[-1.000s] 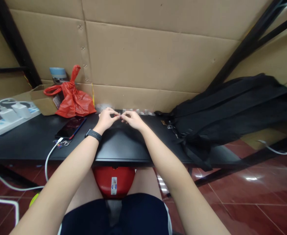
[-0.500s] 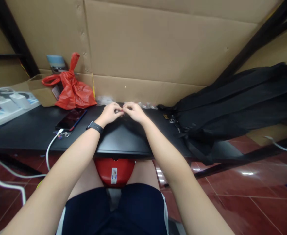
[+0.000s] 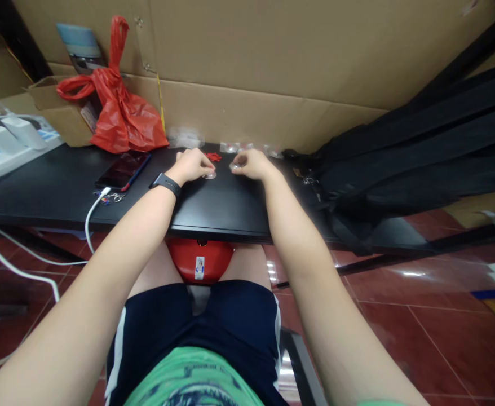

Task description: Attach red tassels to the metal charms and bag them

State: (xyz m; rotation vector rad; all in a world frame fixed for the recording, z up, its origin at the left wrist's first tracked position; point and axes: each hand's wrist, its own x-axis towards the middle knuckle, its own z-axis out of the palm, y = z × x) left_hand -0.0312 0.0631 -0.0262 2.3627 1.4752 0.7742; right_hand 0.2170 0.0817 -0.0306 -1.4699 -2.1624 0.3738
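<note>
Over the black table (image 3: 226,208), my left hand (image 3: 193,166) pinches a small, clear, roundish piece (image 3: 209,176) at its fingertips. My right hand (image 3: 253,164) is closed on another small clear piece (image 3: 235,167), a short way to the right. Between the two hands and slightly behind them lies a little heap of red bits (image 3: 213,157). Small clear plastic packets (image 3: 230,148) lie behind my right hand along the cardboard wall. The exact shape of the held pieces is too small to tell.
To the left are a phone (image 3: 124,169) with a white cable, a red plastic bag (image 3: 124,113), a cardboard box (image 3: 67,115) and a power strip (image 3: 17,152). A black backpack (image 3: 420,146) covers the right side. Metal keys (image 3: 308,180) lie beside it.
My hands, together before, have moved apart, each with a clear piece. The red bits now show between them. The view has tilted down, showing a green shirt.
</note>
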